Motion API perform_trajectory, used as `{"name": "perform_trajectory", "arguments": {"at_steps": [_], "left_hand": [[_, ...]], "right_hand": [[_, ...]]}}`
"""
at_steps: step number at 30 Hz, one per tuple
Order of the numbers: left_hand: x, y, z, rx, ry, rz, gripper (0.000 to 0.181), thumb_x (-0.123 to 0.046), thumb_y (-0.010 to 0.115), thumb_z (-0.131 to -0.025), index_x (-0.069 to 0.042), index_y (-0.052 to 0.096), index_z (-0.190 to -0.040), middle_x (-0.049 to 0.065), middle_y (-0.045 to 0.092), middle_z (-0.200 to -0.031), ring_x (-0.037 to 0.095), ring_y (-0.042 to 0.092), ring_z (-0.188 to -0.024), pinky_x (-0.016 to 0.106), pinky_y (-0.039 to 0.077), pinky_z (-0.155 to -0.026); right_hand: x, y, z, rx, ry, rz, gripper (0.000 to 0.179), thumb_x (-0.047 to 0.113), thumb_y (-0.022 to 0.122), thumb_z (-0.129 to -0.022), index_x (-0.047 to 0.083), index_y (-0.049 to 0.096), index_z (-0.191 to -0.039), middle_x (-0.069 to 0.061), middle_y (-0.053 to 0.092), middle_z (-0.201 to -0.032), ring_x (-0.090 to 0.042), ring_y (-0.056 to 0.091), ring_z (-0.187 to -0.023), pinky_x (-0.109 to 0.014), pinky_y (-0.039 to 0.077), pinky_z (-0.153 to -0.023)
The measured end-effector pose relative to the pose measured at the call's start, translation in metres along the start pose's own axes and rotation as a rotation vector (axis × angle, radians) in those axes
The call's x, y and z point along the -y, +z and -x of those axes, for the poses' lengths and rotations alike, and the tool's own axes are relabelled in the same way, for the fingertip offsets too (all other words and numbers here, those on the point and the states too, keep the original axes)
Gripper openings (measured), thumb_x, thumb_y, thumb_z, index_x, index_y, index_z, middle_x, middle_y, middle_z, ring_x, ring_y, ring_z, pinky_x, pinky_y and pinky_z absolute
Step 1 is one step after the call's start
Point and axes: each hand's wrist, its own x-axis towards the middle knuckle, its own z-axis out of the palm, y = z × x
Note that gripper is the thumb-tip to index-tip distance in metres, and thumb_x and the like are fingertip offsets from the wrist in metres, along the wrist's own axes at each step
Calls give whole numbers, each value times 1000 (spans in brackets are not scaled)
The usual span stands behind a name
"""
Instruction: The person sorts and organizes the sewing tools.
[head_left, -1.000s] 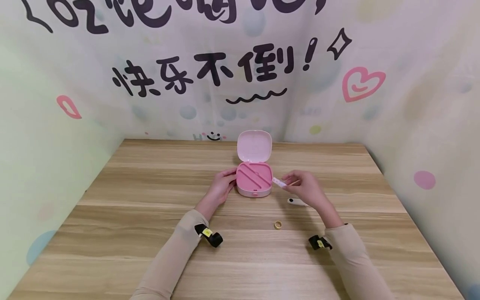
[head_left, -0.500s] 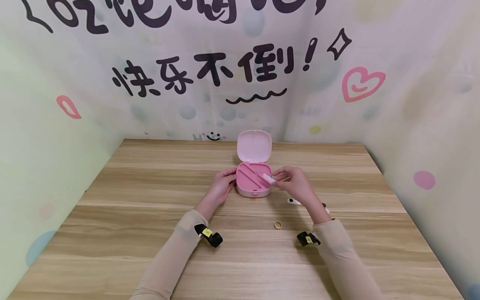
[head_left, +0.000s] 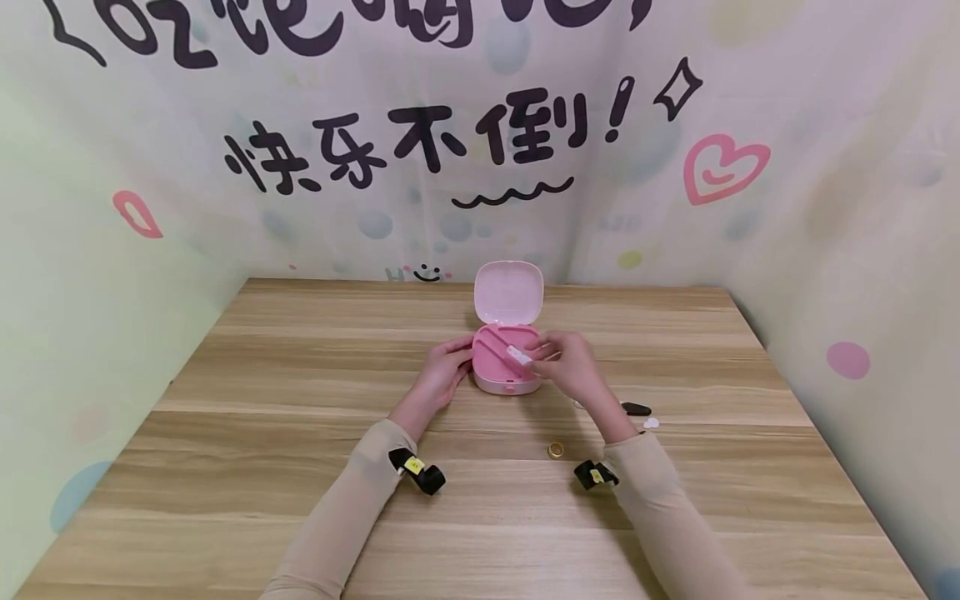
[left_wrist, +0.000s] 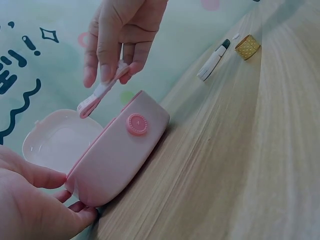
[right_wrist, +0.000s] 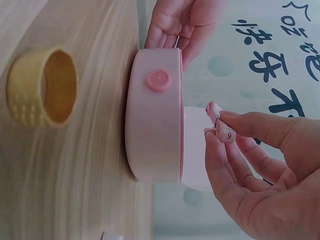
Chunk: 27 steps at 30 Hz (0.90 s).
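Note:
A pink box (head_left: 491, 387) stands on the table with its pale lid (head_left: 508, 292) raised at the back and slanted dividers inside. My left hand (head_left: 444, 373) grips the box's left end, thumb at the rim and fingers lower down, as the left wrist view shows. Over the box's right half, my right hand (head_left: 568, 363) pinches a folded measuring tape (head_left: 519, 356) between thumb and fingers. Printed marks and a red number show on the tape (right_wrist: 226, 133) in the right wrist view. The tape hangs above the rim.
A gold dimpled ring (head_left: 556, 451) lies in front of the box. To its right is a slim white item with a black end (head_left: 637, 409), partly hidden by my right forearm. A small white piece (head_left: 651, 423) lies beside it. A printed cloth (head_left: 420, 225) hangs behind the table.
My right hand has moved left with the measuring tape, from beside the box to over its interior. The black end and small white piece now show. My left hand has stayed put.

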Motion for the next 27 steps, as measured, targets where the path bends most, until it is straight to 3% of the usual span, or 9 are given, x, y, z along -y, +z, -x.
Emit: {"name": "perform_trajectory", "arguments": {"at_steps": [11, 27], "left_hand": [[3, -1, -3, -5, -7, -9, 43, 11, 47, -105, 18, 47, -147, 34, 46, -156, 38, 47, -145, 46, 40, -124], [4, -2, -3, 6, 6, -15, 42, 10, 50, -105, 17, 49, -146, 33, 48, -155, 38, 47, -146, 43, 41, -124]], "right_hand": [[8, 14, -10, -4, 13, -2, 19, -5, 76, -90, -5, 75, -109, -23, 76, -106, -35, 73, -97, -32, 66, -74], [13, 37, -22, -27, 40, 42, 18, -1, 81, -88, -3, 75, -105, -19, 76, -99, -26, 71, -87, -25, 62, -67]]}}
